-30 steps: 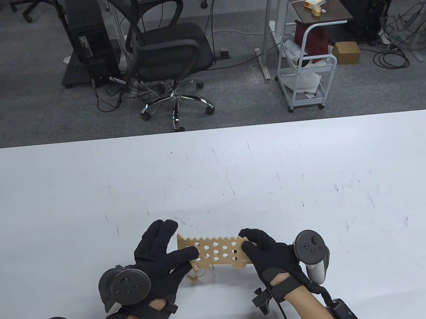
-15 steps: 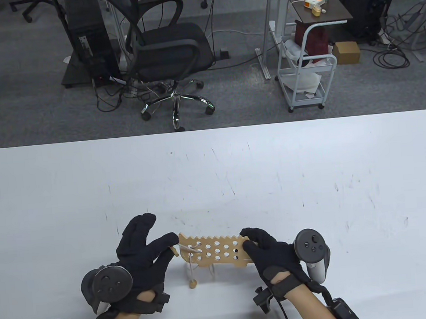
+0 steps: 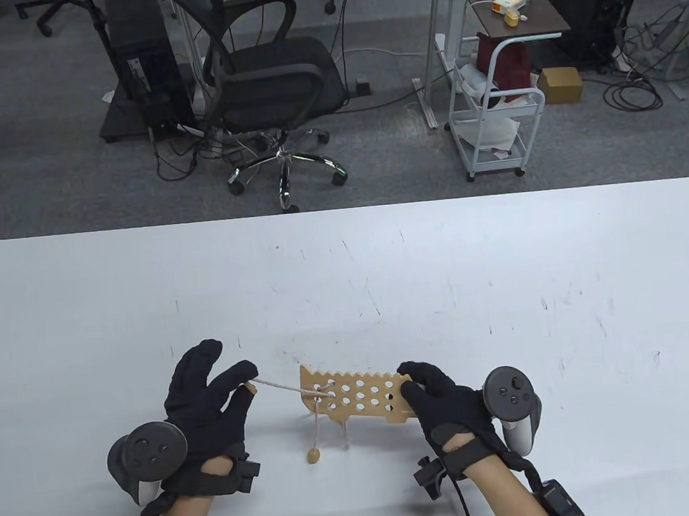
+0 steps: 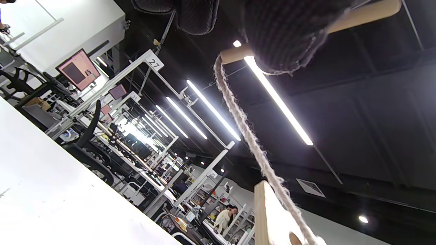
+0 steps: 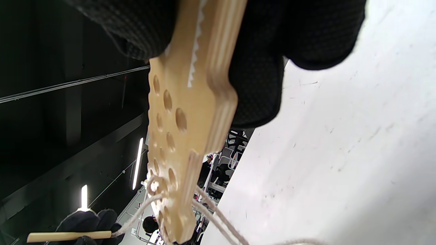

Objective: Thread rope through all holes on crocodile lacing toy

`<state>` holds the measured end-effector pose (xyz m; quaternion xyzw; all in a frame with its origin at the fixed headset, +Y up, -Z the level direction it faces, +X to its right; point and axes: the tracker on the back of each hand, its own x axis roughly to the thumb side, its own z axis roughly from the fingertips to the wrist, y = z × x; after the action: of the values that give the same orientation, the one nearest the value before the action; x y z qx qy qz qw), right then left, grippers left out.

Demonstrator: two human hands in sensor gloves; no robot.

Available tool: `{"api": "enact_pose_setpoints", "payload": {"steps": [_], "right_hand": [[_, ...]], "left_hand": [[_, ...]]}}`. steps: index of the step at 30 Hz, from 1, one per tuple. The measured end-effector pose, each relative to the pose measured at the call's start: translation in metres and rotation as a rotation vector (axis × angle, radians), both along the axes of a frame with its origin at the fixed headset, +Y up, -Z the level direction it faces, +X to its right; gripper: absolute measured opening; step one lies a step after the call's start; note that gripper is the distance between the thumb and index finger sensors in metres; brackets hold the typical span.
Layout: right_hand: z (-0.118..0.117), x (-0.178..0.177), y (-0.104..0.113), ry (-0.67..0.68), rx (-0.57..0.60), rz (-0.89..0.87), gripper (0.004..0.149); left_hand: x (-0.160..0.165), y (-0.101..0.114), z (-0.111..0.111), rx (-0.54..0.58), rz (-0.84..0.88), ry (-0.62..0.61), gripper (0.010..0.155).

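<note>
Crocodile lacing toy (image 3: 355,397), a flat wooden board with rows of holes, sits lower centre of the table view, held above the white surface (image 3: 441,274). Right hand (image 3: 451,404) grips its right end, thumb and fingers curled around the edge. Left hand (image 3: 204,400), lower left, pinches the wooden needle (image 3: 249,388) between thumb and forefinger; remaining fingers spread. Rope (image 3: 283,386) runs taut from needle to a hole at the toy's left end. A second strand hangs below, ending in a wooden bead (image 3: 313,454) on the surface.
</note>
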<state>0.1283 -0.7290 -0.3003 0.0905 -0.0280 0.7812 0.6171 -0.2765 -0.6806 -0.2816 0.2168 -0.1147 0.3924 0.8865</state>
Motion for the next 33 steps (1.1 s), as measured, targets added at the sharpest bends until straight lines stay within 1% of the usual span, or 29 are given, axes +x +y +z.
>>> {"api": "enact_pose_setpoints", "payload": {"steps": [13,17,33], "right_hand": [[-0.008,0.014,-0.005,-0.063,-0.027,-0.006,0.047],[-0.011,0.021,-0.005,-0.091,-0.031,-0.015,0.047],[-0.019,0.043,-0.009,-0.191,-0.048,-0.019,0.047]], "left_hand": [[-0.022,0.001,-0.004,-0.004,0.054,0.079,0.046],[-0.027,0.003,-0.004,0.021,-0.003,0.121,0.046],[-0.046,0.004,-0.005,0.014,0.045,0.196,0.046]]}}
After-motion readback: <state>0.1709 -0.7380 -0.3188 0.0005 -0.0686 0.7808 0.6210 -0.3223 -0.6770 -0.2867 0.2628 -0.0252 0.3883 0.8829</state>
